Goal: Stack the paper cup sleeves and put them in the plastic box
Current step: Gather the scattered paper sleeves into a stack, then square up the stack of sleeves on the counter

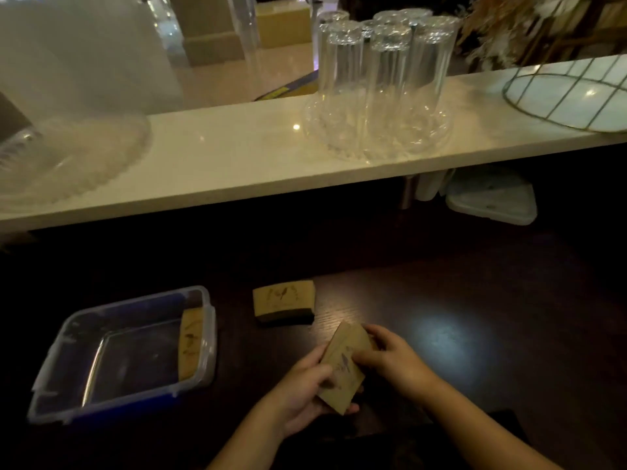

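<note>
Gripping a sleeve stack [343, 368] at lower centre, both the left hand [302, 391] and right hand [390, 357] are closed on it. The plastic box [51, 364] lies left, nearer the left hand.

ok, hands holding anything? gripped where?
Yes: a bundle of sleeves, tilted above the table. Left hand holds its near end and left edge; right hand pinches its right edge with the fingers.
</note>
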{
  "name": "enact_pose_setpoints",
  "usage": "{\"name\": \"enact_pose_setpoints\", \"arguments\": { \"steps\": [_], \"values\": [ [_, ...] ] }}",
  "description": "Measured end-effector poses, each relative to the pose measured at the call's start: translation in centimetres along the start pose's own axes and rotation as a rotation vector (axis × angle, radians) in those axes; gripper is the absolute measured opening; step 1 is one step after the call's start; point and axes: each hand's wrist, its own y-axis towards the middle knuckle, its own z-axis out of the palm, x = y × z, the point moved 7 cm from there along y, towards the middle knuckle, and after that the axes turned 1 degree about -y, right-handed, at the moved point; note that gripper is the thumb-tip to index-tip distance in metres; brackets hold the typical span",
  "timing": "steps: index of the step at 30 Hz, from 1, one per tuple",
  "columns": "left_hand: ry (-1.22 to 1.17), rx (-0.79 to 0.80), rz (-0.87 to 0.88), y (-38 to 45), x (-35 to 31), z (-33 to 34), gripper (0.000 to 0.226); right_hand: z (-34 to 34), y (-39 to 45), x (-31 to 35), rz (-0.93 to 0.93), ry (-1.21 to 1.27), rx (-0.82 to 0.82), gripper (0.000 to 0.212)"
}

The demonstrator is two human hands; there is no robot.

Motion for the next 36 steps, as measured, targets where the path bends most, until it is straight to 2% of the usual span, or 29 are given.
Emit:
{"name": "enact_pose_setpoints", "arguments": {
  "steps": [3,5,11,17,21,24,27,30,33,34,36],
  "values": [
    [0.027,0.037,-0.028,-1.6,0.3,-1.1,0.062,1.5,0.1,-0.2,0.019,-0.010,0.071,0.041],
    [0.027,0.006,-0.008,-2.6,0.0,-2.1,0.059,2.5,0.2,-0.4,0.028,-0.027,0.123,0.034],
    [-0.192,-0.494,0.241,-4.0,-1.8,-7.7,0.036,3.4,1.9,0.5,0.028,-0.008,0.040,0.036],
    [-0.115,-0.687,0.429,-3.1,-5.9,-9.7,0.020,5.7,5.2,3.9,-0.085,-0.080,-0.124,0.044],
    [0.041,-0.756,0.470,-1.9,-9.4,-11.1,0.025,6.6,7.9,6.4,-0.142,-0.158,-0.232,0.039],
    [0.146,-0.781,0.471,-0.5,-11.1,-12.3,0.030,6.6,9.6,6.8,-0.119,-0.291,-0.327,0.041],
    [0.230,-0.790,0.390,0.8,-11.5,-13.6,0.033,6.6,10.7,6.4,-0.083,-0.442,-0.404,0.054],
    [0.300,-0.804,0.295,1.5,-11.0,-14.7,0.044,6.6,11.5,5.4,-0.016,-0.443,-0.442,0.074],
    [0.256,-0.753,0.235,2.6,-10.5,-15.6,0.070,6.7,12.3,4.8,0.031,-0.257,-0.387,0.085],
    [0.225,-0.717,0.223,3.0,-10.5,-15.5,0.072,7.0,12.5,4.8,0.054,-0.203,-0.328,0.087],
    [0.154,-0.652,0.221,3.4,-10.6,-15.2,0.059,7.5,12.7,5.0,0.094,-0.178,-0.235,0.089]
  ]
}}
